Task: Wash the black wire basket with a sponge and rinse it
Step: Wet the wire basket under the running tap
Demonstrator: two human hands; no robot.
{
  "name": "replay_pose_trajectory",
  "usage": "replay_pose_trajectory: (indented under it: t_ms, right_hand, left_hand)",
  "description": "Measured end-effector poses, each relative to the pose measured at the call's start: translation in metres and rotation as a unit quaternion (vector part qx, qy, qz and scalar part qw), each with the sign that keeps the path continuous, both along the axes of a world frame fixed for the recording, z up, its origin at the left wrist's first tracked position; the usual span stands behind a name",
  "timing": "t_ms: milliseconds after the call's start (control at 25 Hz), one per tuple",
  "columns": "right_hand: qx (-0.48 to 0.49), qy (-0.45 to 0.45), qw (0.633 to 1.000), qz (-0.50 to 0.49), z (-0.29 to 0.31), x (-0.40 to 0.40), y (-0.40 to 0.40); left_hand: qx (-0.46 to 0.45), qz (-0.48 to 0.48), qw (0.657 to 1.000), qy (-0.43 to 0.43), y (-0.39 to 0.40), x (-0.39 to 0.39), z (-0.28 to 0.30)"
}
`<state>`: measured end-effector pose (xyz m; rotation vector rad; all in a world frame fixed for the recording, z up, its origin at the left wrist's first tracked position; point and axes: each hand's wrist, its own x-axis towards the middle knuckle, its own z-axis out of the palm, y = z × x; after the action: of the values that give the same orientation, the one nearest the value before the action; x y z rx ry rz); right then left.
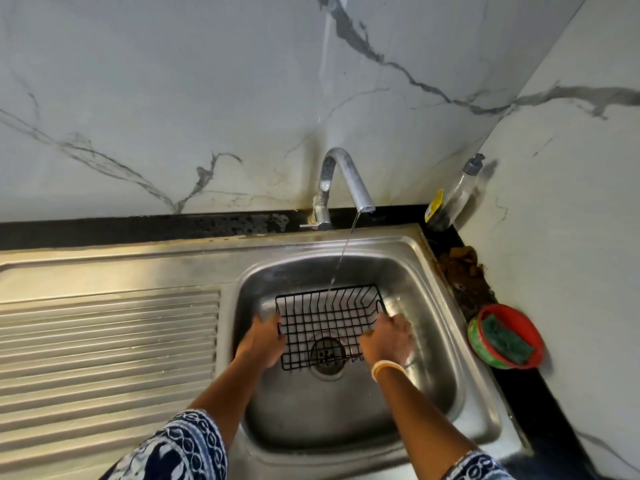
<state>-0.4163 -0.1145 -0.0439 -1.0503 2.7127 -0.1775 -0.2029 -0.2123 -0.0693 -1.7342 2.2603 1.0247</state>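
Note:
The black wire basket [325, 317] is held inside the steel sink [433, 341], above the drain. My left hand [263, 339] grips its left side and my right hand [386, 337] grips its right side. A thin stream of water falls from the tap [346, 181] onto the basket's far edge. The green sponge [507, 339] lies in a red bowl [530, 327] on the counter to the right of the sink, away from both hands.
A ribbed steel drainboard [107, 344] stretches left of the sink. A clear soap bottle [453, 195] with a grey pump stands in the back right corner. Brown grime [462, 268] lies on the black counter strip beside the marble wall.

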Motion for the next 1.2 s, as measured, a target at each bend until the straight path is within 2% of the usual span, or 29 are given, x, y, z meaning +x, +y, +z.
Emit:
replay_pose_trajectory:
  t_ms: [40, 80, 160, 240, 320, 360, 400, 440, 560, 680, 760, 800, 880, 920, 1000, 1080, 1200]
  right_hand:
    - [0.003, -0.024, 0.999, -0.037, -0.002, -0.010, 0.009]
    - [-0.006, -0.087, 0.993, -0.085, -0.009, -0.019, 0.015]
    - [-0.059, -0.268, 0.944, -0.184, -0.015, -0.030, 0.016]
    - [-0.126, -0.415, 0.861, -0.267, -0.015, -0.033, 0.013]
    - [-0.181, -0.498, 0.784, -0.322, -0.014, -0.033, 0.012]
    - [-0.196, -0.520, 0.758, -0.341, -0.016, -0.034, 0.014]
    - [-0.201, -0.530, 0.744, -0.353, -0.021, -0.036, 0.016]
    - [-0.201, -0.533, 0.739, -0.358, -0.025, -0.039, 0.018]
    - [-0.211, -0.522, 0.752, -0.341, -0.032, -0.047, 0.023]
    - [-0.267, -0.513, 0.754, -0.311, -0.023, -0.053, 0.024]
    - [-0.292, -0.523, 0.747, -0.289, -0.009, -0.057, 0.015]
    - [-0.292, -0.528, 0.746, -0.283, -0.002, -0.061, 0.008]
    - [-0.251, -0.522, 0.767, -0.276, 0.012, -0.068, -0.009]
    - [-0.239, -0.524, 0.771, -0.271, 0.014, -0.072, -0.016]
    - [-0.273, -0.530, 0.759, -0.263, 0.019, -0.078, -0.026]
    - [-0.299, -0.517, 0.764, -0.243, 0.031, -0.081, -0.035]
    - [-0.349, -0.496, 0.763, -0.225, 0.050, -0.080, -0.049]
  left_hand:
    - [0.044, 0.020, 0.999, 0.014, 0.006, 0.001, -0.006]
    - [0.078, 0.035, 0.995, 0.049, 0.013, 0.001, -0.010]
    - [0.131, 0.103, 0.971, 0.171, 0.027, -0.005, -0.011]
    - [0.183, 0.253, 0.913, 0.263, 0.032, -0.013, -0.011]
    - [0.244, 0.415, 0.826, 0.293, 0.034, -0.020, -0.013]
    - [0.272, 0.467, 0.787, 0.298, 0.034, -0.022, -0.016]
    - [0.292, 0.490, 0.766, 0.297, 0.034, -0.024, -0.019]
    - [0.310, 0.490, 0.760, 0.294, 0.037, -0.025, -0.019]
    - [0.309, 0.467, 0.764, 0.319, 0.043, -0.028, -0.013]
    - [0.246, 0.470, 0.756, 0.384, 0.041, -0.029, -0.001]
    - [0.218, 0.458, 0.763, 0.401, 0.037, -0.032, 0.017]
    - [0.206, 0.452, 0.769, 0.402, 0.036, -0.033, 0.026]
    - [0.169, 0.448, 0.775, 0.413, 0.029, -0.036, 0.042]
    - [0.154, 0.444, 0.780, 0.413, 0.023, -0.037, 0.048]
    - [0.131, 0.427, 0.809, 0.383, 0.011, -0.037, 0.059]
    - [0.117, 0.408, 0.835, 0.351, -0.002, -0.036, 0.072]
    - [0.131, 0.398, 0.841, 0.342, -0.022, -0.031, 0.076]
